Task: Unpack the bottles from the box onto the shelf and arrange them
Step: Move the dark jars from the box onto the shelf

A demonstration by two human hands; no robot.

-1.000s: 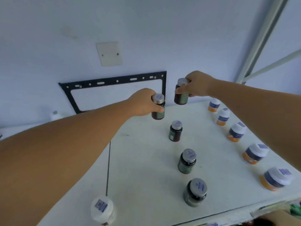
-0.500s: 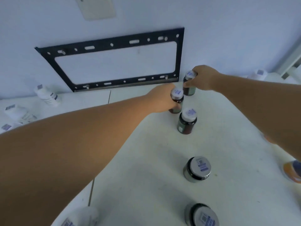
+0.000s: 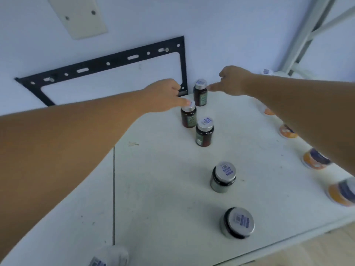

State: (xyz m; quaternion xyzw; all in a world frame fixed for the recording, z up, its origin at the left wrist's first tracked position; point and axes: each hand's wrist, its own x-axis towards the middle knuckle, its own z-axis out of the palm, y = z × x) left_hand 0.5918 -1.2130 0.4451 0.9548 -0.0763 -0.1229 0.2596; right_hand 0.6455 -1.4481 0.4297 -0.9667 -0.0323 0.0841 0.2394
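Note:
Several dark bottles with silver caps stand in a line down the white shelf (image 3: pixel 163 179). The farthest dark bottle (image 3: pixel 200 93) stands upright near the wall. My right hand (image 3: pixel 232 81) hovers just right of its cap with loose fingers, holding nothing. My left hand (image 3: pixel 163 95) reaches over the second dark bottle (image 3: pixel 188 117), a fingertip resting on its cap without gripping it. Behind these in the row come a third dark bottle (image 3: pixel 204 133), a fourth (image 3: pixel 222 177) and a fifth (image 3: pixel 237 223). The box is not in view.
White bottles with orange labels (image 3: pixel 315 159) run along the shelf's right side, partly under my right arm. Another white bottle (image 3: pixel 109 256) sits at the bottom edge. A black metal frame (image 3: pixel 107 62) hangs on the wall behind, and a shelf post (image 3: pixel 299 35) rises at right.
Both hands set their dark bottles down at the far end of the row and let go. The right hand has drawn back to the right. The view tilted down.

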